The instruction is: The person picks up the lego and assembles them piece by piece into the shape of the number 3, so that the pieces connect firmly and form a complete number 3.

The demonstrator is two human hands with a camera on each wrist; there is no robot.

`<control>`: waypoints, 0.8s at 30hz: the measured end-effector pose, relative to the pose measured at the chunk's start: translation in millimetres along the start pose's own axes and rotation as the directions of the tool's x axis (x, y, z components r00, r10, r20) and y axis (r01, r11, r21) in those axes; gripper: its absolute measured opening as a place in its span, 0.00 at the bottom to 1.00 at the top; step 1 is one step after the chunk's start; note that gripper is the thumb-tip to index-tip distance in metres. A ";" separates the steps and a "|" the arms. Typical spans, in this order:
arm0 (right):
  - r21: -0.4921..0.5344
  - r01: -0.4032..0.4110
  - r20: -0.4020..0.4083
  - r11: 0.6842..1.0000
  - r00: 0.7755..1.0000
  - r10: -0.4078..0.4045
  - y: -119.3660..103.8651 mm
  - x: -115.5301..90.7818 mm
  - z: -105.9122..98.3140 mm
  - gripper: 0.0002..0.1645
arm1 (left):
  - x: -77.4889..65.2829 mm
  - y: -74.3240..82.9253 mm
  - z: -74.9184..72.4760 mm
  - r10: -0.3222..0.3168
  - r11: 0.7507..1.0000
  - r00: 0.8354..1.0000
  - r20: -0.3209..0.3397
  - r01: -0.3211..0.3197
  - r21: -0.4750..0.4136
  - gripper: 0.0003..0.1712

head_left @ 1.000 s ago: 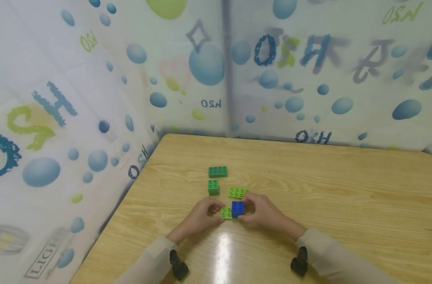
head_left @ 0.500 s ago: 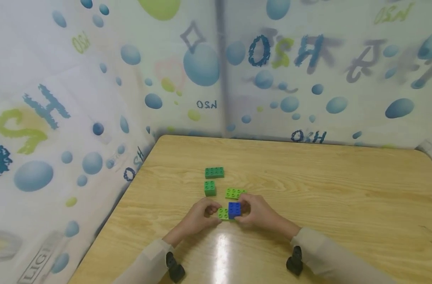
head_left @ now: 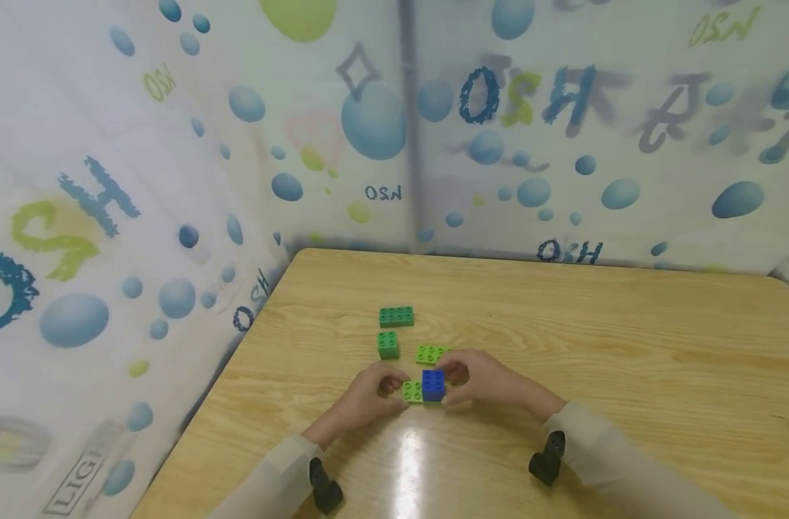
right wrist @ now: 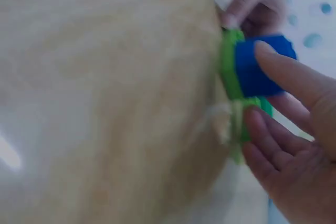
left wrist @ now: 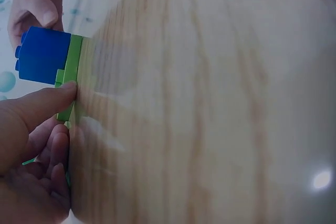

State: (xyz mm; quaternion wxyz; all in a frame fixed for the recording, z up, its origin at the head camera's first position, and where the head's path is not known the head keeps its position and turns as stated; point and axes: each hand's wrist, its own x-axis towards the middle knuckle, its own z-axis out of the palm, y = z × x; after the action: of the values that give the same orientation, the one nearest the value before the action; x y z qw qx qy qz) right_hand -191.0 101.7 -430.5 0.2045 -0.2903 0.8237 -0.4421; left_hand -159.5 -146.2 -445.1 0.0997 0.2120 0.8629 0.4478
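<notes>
A blue brick point(head_left: 433, 384) sits on a light green flat plate point(head_left: 410, 392) on the wooden table point(head_left: 563, 346), near the front middle. My left hand point(head_left: 393, 386) pinches the plate's left end; in the left wrist view the thumb point(left wrist: 39, 106) presses on the plate's edge point(left wrist: 72, 66) below the blue brick point(left wrist: 44, 56). My right hand point(head_left: 450, 382) curls round the blue brick from the right. The right wrist view has one finger point(right wrist: 294, 80) lying on the blue brick point(right wrist: 252, 74), above the green plate point(right wrist: 228, 69).
Just beyond the hands lie a second light green plate point(head_left: 430, 353), a small green brick point(head_left: 388, 344) and a longer dark green brick point(head_left: 397, 316). A bubble-printed sheet point(head_left: 174, 216) walls the table at the left and back. The table's right half is bare wood.
The right forearm has swung outward and the right hand has turned a little on the blue brick. The left hand and the stacked pieces stay where they were.
</notes>
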 end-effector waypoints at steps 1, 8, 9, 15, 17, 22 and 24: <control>-0.011 0.008 0.006 1.000 1.000 -0.008 0.4 -0.2 -3.9 0.26 | 0.3 0.0 -0.1 0.004 1.000 1.000 0.002 -0.004 0.002 0.19; -0.049 0.027 -0.065 0.998 0.997 -0.031 7.4 4.2 -22.4 0.22 | 0.3 0.0 -0.3 -0.014 1.000 1.000 0.015 0.014 0.003 0.19; -0.042 0.018 -0.078 0.999 0.997 -0.021 9.2 5.7 -23.2 0.22 | 0.1 0.1 -0.3 -0.017 1.000 1.000 0.015 0.016 0.004 0.19; -0.028 -0.062 -0.176 0.998 0.983 0.056 18.2 15.0 -22.1 0.20 | 0.1 -0.2 0.3 0.004 1.000 1.000 0.005 -0.004 0.007 0.19; -0.026 -0.084 -0.210 0.996 0.975 0.076 20.1 17.1 -20.8 0.20 | 0.3 -0.5 0.7 0.007 1.000 1.000 0.004 -0.007 0.009 0.19; -0.042 -0.081 -0.237 0.996 0.969 0.069 24.3 20.8 -18.2 0.20 | 0.4 0.6 0.4 -0.003 1.000 1.000 0.007 0.003 0.009 0.19; -0.050 -0.078 -0.239 0.996 0.969 0.064 25.7 21.9 -16.7 0.21 | -0.1 1.5 -0.2 -0.011 1.000 1.000 0.007 0.011 0.005 0.19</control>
State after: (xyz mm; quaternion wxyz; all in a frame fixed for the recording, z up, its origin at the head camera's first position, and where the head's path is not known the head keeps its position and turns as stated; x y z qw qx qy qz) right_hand -224.9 108.8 -445.2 0.1116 -0.2118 0.8646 -0.4418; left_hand -159.1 -145.5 -443.8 0.1046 0.2092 0.8649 0.4441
